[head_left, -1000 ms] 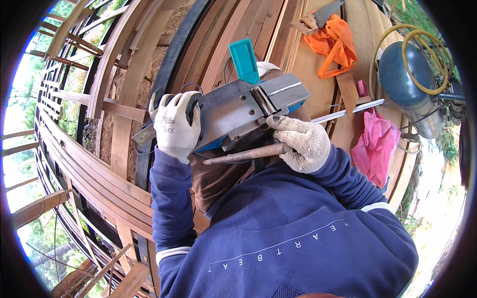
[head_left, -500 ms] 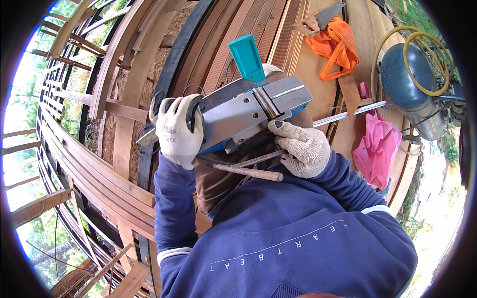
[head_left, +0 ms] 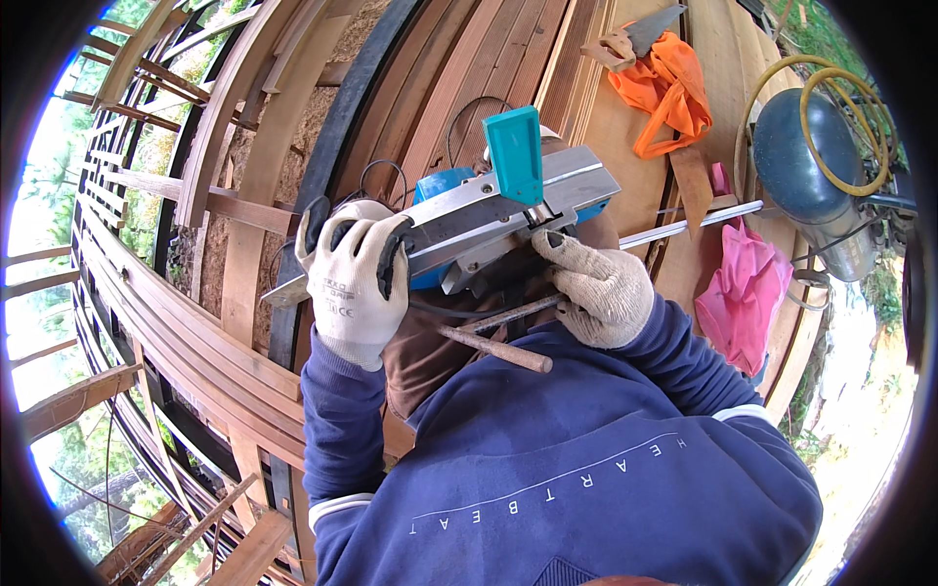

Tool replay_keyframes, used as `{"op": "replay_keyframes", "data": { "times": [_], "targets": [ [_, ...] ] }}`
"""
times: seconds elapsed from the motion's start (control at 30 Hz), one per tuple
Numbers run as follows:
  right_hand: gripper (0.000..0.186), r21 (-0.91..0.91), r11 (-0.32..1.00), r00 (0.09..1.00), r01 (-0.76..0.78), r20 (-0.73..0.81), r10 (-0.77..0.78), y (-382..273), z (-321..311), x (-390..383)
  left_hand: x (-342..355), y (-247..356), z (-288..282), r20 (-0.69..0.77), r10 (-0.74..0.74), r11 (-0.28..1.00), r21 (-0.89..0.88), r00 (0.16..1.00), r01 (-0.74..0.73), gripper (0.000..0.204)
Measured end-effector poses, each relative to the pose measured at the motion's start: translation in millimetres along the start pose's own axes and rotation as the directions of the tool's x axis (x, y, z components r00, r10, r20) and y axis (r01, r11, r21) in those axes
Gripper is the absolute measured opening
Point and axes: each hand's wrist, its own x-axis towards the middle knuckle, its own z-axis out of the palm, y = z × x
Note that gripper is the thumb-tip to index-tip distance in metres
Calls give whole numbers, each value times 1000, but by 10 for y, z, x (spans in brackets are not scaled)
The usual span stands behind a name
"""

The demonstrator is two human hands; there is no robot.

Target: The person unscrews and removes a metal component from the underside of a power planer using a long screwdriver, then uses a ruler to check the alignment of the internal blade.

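An upside-down electric planer (head_left: 479,220) lies across my lap, its long metal sole facing up and blue body showing beneath. My left hand (head_left: 354,269), in a white glove with dark fingertips, is wrapped round its left end. My right hand (head_left: 606,288), gloved in dirty white knit, closes on its near side. The index fingertip touches the edge beside the cutter slot (head_left: 539,217); the other fingers are curled and partly hidden. A teal flap (head_left: 514,156) stands over the slot. Below, a thin rod and a wooden stick (head_left: 503,352) meet; whether my right fingers hold the rod, I cannot tell.
Wooden boards (head_left: 469,98) lie ahead under a handsaw (head_left: 645,34) and orange cloth (head_left: 669,93). A metal strip (head_left: 689,225) runs right, near a pink bag (head_left: 743,293). A dark tank (head_left: 806,146) with a yellow hose (head_left: 884,146) stands at right. Slatted timbers (head_left: 186,342) rise left.
The planer has rolled, so its sole looks narrower and more blue body shows on the far side. The teal flap has shifted right, over the slot. Both hands stay on the planer.
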Motion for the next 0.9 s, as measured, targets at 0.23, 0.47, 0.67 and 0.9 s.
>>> {"op": "replay_keyframes", "data": {
  "times": [0.23, 0.47, 0.67, 0.9],
  "targets": [
    [26, 5, 1000, 999, 7, -35, -7, 20, 37, -12, 8, 89, -64, 16, 38, 999, 16, 999, -38, 31],
    [29, 32, 999, 999, -5, -39, 6, 24, 42, -15, 22, 126, -85, 4, 47, 999, 22, 999, -47, 30],
    [30, 40, 999, 999, -36, 13, 36, 19, 22, -35, 30, 135, -97, 9, 48, 998, 28, 999, -49, 30],
    [31, 59, 998, 1000, -20, -2, 20, 42, 31, -46, 10, 111, -81, 37, 29, 999, 29, 999, -30, 34]
  ]
}}
